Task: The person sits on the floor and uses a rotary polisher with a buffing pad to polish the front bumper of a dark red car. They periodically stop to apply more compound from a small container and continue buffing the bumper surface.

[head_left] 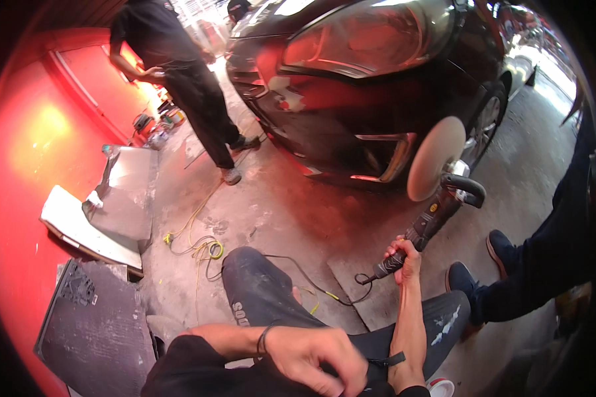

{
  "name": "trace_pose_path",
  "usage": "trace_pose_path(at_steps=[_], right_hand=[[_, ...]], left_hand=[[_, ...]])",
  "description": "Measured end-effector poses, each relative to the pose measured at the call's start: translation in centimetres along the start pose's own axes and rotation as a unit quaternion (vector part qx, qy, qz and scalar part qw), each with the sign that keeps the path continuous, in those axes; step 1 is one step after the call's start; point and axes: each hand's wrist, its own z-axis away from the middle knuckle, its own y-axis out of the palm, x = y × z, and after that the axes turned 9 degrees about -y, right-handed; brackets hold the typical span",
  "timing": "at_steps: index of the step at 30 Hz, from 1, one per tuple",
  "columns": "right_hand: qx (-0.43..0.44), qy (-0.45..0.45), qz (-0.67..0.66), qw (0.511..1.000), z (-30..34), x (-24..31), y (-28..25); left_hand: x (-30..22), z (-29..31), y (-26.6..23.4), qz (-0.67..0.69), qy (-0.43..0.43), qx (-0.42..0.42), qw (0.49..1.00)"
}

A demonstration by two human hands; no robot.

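My right hand [404, 259] is wrapped round the rear grip of a black corded polisher [425, 225], lifted off the floor and tilted away from me. Its round pale pad [437, 159] faces the front corner of a dark car [338, 109]; whether pad and bumper touch I cannot tell. A black side handle [467, 188] sticks out behind the pad, with no hand on it. Over my lap, my left hand [314, 360] has its fingers curled and slightly blurred; whatever they may hold is hidden. A pale patch [285, 94] marks the car's bumper.
A power cord [298, 268] and a coiled yellow cord [212, 250] lie on the concrete floor. Dark and white panels [93, 324] lean at the left. One person [192, 86] stands beyond the cords, another person [536, 271] close at my right. A white-rimmed tub [442, 388] sits beside me.
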Motion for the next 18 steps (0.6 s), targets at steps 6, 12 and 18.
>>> trace_pose_path(at_steps=[6, 12, 18], right_hand=[[0.062, -0.003, 0.017, 0.998, -1.2, -2.2, -0.2], [0.031, -0.024, 0.004, 0.999, -3.1, 2.4, 1.1], [-0.042, 0.022, 0.004, 0.999, 1.4, -1.1, -1.2]], left_hand=[[-5.0, -2.5, 0.7, 0.288, 0.153, -0.371, 0.869], [-6.3, -5.2, 0.3, 0.234, 0.2, -0.273, 0.912], [-4.2, -6.8, 0.1, 0.226, 0.166, -0.244, 0.928]])
